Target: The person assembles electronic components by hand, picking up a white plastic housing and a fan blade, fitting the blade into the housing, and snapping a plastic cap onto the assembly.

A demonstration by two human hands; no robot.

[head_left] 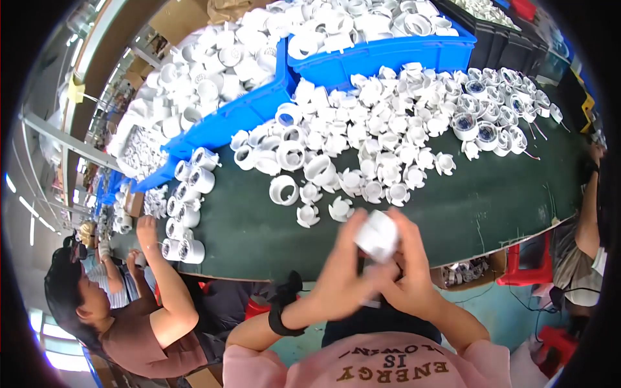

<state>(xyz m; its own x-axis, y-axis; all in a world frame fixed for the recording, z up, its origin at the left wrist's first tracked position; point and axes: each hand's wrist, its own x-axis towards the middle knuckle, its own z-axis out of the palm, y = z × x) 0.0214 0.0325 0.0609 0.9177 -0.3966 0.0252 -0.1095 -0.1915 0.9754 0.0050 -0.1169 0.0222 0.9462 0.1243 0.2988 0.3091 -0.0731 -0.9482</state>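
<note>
Just in front of my body, at the near edge of the table, both hands are closed around a white plastic housing [377,235]. My left hand [344,266] grips its left side and is a little smeared by motion. From the other side my right hand [411,268] presses against it, fingers wrapped round. Whatever lies between the palms under the housing is hidden. Beyond the hands, loose white pronged plastic caps [341,208] and short white ring-shaped housings [284,191] are spread over the dark green table [259,236].
Blue bins [381,57] heaped with white parts line the back. Assembled round units [486,134] with thin wires sit at the right, and finished cylinders [191,251] at the left. A co-worker [132,317] works at the left; another person's arm [587,216] shows at the right. A red stool [525,265] stands below.
</note>
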